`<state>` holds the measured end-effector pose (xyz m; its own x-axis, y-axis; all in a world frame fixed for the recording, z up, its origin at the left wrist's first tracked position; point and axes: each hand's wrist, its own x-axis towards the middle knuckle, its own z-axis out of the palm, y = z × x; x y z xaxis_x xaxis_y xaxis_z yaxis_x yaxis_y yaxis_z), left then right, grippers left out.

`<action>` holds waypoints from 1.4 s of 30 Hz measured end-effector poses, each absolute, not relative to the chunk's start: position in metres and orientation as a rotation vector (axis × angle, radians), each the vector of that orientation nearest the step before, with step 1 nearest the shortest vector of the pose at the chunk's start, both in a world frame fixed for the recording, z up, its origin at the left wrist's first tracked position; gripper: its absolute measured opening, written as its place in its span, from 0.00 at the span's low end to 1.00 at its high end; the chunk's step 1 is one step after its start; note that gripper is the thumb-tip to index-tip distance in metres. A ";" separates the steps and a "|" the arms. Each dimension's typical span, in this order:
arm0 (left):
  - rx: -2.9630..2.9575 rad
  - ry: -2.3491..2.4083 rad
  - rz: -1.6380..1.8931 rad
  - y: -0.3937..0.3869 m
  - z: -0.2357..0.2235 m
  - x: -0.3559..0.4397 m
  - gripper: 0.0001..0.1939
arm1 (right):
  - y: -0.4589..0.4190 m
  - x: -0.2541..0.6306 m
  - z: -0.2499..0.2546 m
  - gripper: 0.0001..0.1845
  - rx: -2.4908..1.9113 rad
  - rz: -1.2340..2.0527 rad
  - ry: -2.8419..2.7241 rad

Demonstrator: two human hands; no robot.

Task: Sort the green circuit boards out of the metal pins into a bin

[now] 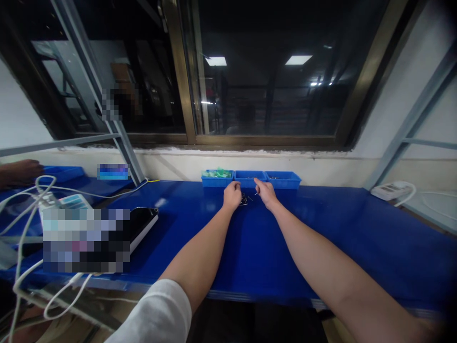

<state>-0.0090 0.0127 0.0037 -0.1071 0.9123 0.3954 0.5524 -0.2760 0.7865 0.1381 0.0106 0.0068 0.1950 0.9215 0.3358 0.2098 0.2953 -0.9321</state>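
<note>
A small pile of thin screws [243, 200], some dark and some shiny, lies on the blue tabletop [250, 247] between my hands. My left hand [233, 195] is closed at the left side of the pile, its fingers curled; whatever they hold is hidden. To the right of the pile, my right hand [265, 193] pinches one small, thin screw [256, 194], whose shiny end shows beside the fingers. Just behind stand three blue bins: the left bin [217, 183] holds green and white packets [217, 173], while the middle bin [246, 181] and right bin [284, 183] hold small metal pieces.
At left, a black-screened device [144, 216] lies beside blurred-out items and white cables [21, 267]. Another person's hand [23, 169] is near a blue tray [64, 172]. Grey metal posts [130, 159] rise at both sides. A white power strip [392, 189] sits far right.
</note>
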 end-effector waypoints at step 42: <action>2.020 1.697 1.084 0.015 0.001 -0.007 0.12 | 0.010 0.131 0.002 0.09 -1.666 0.271 -1.958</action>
